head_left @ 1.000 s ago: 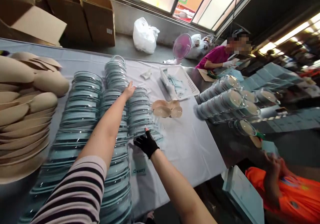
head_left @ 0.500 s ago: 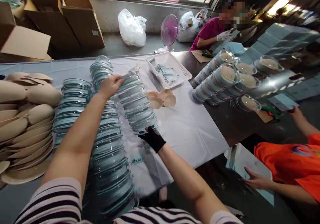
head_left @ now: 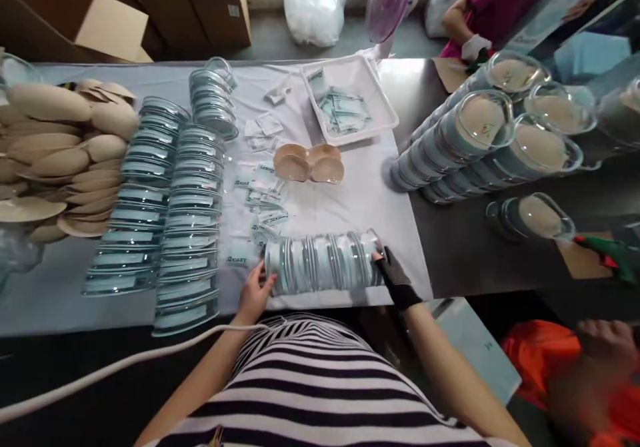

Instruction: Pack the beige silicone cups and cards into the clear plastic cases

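A row of nested clear plastic cases (head_left: 323, 264) lies on its side at the front edge of the white-covered table. My bare left hand (head_left: 256, 294) presses on its left end, fingers curled against the last case. At the right end, my right hand (head_left: 397, 279) in a black fingerless glove grips the other side, so the row sits between both hands. Small printed packets (head_left: 265, 199) lie scattered just behind the left end. Beyond the row is a small group of beige moulded cups (head_left: 327, 168).
Two long rows of clear cases (head_left: 193, 220) and a heap of beige cups (head_left: 95, 174) fill the left. A white basket (head_left: 387, 124) with packets stands behind. Filled case stacks (head_left: 445, 137) rise at right. Co-workers in purple (head_left: 493, 0) and orange (head_left: 543, 350) are nearby.
The held row of cases has come down toward me and turned from slanting lengthwise to lying crosswise at the table's front edge. Both hands moved with it. My view has tilted downward.
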`<action>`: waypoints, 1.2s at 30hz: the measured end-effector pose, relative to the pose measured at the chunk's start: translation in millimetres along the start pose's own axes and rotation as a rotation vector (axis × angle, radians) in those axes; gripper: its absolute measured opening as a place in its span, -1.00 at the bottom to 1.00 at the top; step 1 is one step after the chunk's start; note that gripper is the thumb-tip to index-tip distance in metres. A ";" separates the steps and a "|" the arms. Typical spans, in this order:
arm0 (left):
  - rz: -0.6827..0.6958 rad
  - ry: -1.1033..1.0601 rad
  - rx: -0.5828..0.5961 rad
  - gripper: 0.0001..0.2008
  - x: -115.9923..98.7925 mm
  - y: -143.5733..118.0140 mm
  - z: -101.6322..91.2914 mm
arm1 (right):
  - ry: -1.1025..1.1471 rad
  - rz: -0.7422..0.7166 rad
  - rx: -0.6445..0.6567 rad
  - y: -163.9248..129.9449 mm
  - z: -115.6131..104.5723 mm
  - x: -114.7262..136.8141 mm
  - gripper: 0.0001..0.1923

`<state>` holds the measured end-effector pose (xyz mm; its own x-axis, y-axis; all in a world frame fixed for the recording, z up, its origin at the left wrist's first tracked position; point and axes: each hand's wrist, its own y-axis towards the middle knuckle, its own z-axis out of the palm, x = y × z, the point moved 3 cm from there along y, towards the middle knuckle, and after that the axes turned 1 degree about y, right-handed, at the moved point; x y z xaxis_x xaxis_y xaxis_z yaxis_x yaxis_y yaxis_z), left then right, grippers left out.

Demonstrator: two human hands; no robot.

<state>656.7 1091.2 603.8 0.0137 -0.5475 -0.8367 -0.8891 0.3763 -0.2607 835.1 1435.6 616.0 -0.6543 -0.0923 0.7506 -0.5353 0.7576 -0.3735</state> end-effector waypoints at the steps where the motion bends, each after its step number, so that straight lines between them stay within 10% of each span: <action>1: -0.039 0.010 0.030 -0.31 17.5 -8.2 16.1 | -0.042 0.069 0.052 4.3 6.7 -16.5 -0.31; 6: -0.008 0.098 0.024 -0.22 52.4 -3.5 29.0 | -0.112 0.159 0.258 17.3 23.5 -49.7 -0.21; 11: 0.056 0.103 -0.164 -0.32 34.5 53.1 -8.1 | -0.109 -0.284 0.048 56.1 16.8 22.3 -0.30; 15: 0.098 0.193 -0.187 -0.52 3.0 131.4 -7.8 | -0.270 -0.633 0.274 102.7 99.7 128.9 -0.56; 20: -0.029 0.374 0.082 -0.37 -11.0 188.7 34.8 | -0.613 -0.801 0.437 150.3 234.4 233.3 -0.45; 23: -0.022 0.415 0.148 -0.31 -8.6 187.5 49.8 | -0.854 -0.897 0.487 160.7 278.9 255.5 -0.21; 27: 0.019 0.362 0.197 -0.29 -12.4 178.5 50.4 | -1.077 -0.992 0.473 163.5 295.3 249.8 -0.45; 32: 0.134 0.163 -0.006 -0.38 -20.8 164.2 -1.3 | -1.116 -1.067 0.419 162.7 290.7 240.0 -0.48; 36: 0.268 -0.060 -0.334 -0.48 -5.3 146.6 -112.4 | -1.167 -0.972 0.492 162.0 282.1 241.8 -0.40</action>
<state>474.8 1065.3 624.1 -0.2202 -0.4150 -0.8828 -0.9639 0.2314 0.1316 439.4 1353.8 583.2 0.1150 -0.9906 0.0744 -0.9351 -0.1332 -0.3285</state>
